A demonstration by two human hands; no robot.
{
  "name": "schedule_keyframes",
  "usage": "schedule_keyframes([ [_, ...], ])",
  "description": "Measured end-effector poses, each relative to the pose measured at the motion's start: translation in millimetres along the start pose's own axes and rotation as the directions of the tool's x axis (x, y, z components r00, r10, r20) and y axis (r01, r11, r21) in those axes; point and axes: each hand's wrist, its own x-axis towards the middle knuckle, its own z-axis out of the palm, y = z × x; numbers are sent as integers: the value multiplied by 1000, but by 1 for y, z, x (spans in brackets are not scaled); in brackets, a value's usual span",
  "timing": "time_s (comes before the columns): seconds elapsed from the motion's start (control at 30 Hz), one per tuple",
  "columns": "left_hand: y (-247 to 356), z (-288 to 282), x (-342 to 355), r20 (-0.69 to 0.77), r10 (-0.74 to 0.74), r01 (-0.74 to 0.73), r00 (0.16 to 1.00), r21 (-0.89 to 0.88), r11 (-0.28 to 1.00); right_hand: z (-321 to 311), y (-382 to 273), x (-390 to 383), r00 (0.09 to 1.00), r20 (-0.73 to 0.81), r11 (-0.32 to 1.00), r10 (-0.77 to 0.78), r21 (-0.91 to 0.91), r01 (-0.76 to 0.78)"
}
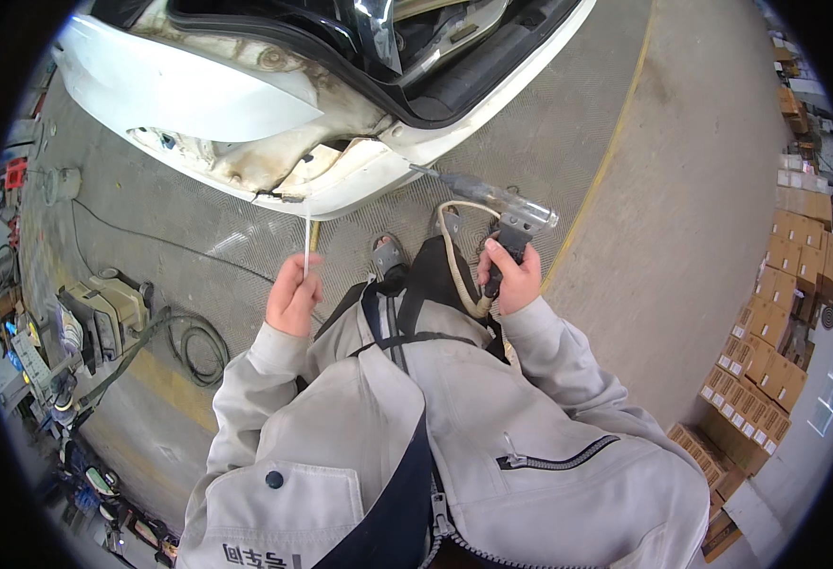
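- Car body lies far, ahead of the person.
- Left hand holds a thin rod up to its lower edge.
- Right hand grips a gun-shaped tool, right of the rod.
- Welding machine sits far left.
- Stacked boxes line the right.

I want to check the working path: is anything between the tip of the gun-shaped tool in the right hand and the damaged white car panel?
Nothing visible blocks it. The gun-shaped tool in the right hand points its tip at the white car panel, with open floor between.
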Motion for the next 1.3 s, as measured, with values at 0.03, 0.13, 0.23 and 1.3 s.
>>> schedule_keyframes([
  [0.03, 5, 0, 1, 20, 17, -17, 1000, -5, 1000, 0, -4, -1, 1000, 4, 1000, -14, 2, 14],
  [0.13, 17, 2, 4, 7, 3, -3, 1000, 47, 999, 1, -12, -2, 999, -3, 999, -35, -6, 35],
  [0.23, 21, 3, 12, 0, 107, -103, 994, 237, 966, 3, -15, -1, 998, 5, 997, -69, -15, 70],
  [1.3, 69, 91, 42, -323, 422, -134, 847, 640, 757, -25, -82, 44, 918, 377, 912, -121, -323, 253],
])
